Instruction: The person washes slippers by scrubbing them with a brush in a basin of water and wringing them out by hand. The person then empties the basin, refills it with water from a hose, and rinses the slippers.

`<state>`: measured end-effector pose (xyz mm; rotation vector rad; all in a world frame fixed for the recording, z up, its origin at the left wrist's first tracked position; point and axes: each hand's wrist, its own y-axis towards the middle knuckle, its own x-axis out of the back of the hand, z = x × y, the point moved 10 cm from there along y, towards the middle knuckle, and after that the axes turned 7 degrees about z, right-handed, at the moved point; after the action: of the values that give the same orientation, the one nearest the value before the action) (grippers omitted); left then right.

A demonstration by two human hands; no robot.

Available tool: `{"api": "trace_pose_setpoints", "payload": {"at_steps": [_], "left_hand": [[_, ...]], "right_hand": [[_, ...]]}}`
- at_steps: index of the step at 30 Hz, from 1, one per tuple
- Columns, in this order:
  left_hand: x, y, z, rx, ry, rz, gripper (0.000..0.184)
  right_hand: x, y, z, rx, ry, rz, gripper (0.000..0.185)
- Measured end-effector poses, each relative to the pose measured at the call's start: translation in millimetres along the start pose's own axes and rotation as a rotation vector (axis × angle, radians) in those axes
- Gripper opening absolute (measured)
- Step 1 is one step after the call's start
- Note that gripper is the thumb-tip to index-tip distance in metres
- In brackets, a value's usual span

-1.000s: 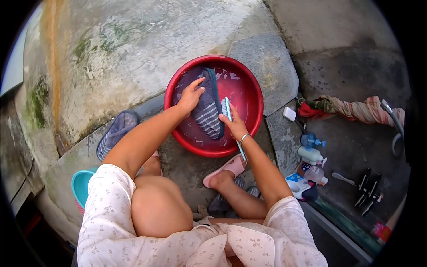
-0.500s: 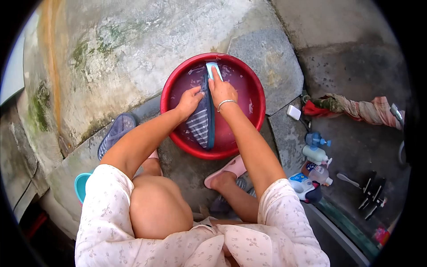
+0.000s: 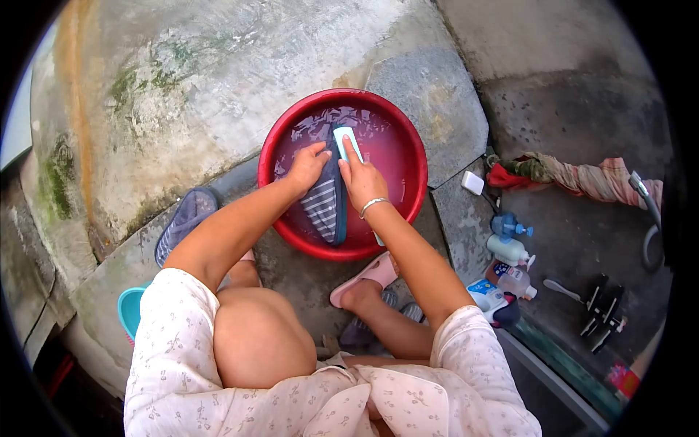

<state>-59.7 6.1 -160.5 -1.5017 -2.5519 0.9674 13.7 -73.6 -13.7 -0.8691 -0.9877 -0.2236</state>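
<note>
A red basin [image 3: 267, 197] of water stands on the ground before me. In it lies a dark blue slipper [image 3: 324, 207] with white stripes, tilted on its side, toe end toward me. My left hand [image 3: 308, 166] grips the slipper's upper at its far left part. My right hand [image 3: 364, 180] is closed round a pale blue scrubbing brush [image 3: 344, 135], index finger stretched along its back. The brush head is against the slipper's right side; its bristles are hidden. The handle's end shows below my right wrist, which wears a silver bangle [image 3: 373, 207].
Another striped slipper [image 3: 191, 211] leans by the wall at left, near a teal container [image 3: 132, 307]. Several bottles [image 3: 510, 251] stand at right, with a white block [image 3: 472, 182], brushes [image 3: 603, 309] and a twisted cloth [image 3: 575, 178]. My feet wear pink slippers [image 3: 375, 275].
My right hand and the brush have slid toward me along the slipper. My left hand keeps its hold on the slipper. The view has shifted slightly.
</note>
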Motion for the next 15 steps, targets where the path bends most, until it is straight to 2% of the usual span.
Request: {"api": "trace_pose_setpoints", "payload": {"at_steps": [2,4,6,9,11,13,15], "left_hand": [[-6,-15,-24,0.029,0.062,0.086,0.039],[4,-8,-18,-0.002,0.154,0.023,0.04],[11,-14,-23,-0.001,0.278,-0.069,0.043],[11,-10,-18,-0.014,0.217,-0.078,0.041],[4,-11,-22,-0.001,0.227,-0.001,0.043],[4,-22,-47,-0.083,0.322,-0.079,0.046],[-3,-41,-67,-0.042,0.354,-0.051,0.045]], "right_hand": [[6,35,3,-0.006,0.029,-0.05,0.053],[10,35,7,-0.009,0.049,-0.074,0.053],[4,9,13,0.03,-0.009,-0.032,0.054],[-23,-53,-2,0.037,-0.004,0.052,0.055],[-25,-85,-12,0.072,-0.029,0.086,0.055],[-18,-104,-23,0.105,-0.05,0.118,0.054],[-16,-120,-28,0.155,-0.057,0.283,0.054]]}}
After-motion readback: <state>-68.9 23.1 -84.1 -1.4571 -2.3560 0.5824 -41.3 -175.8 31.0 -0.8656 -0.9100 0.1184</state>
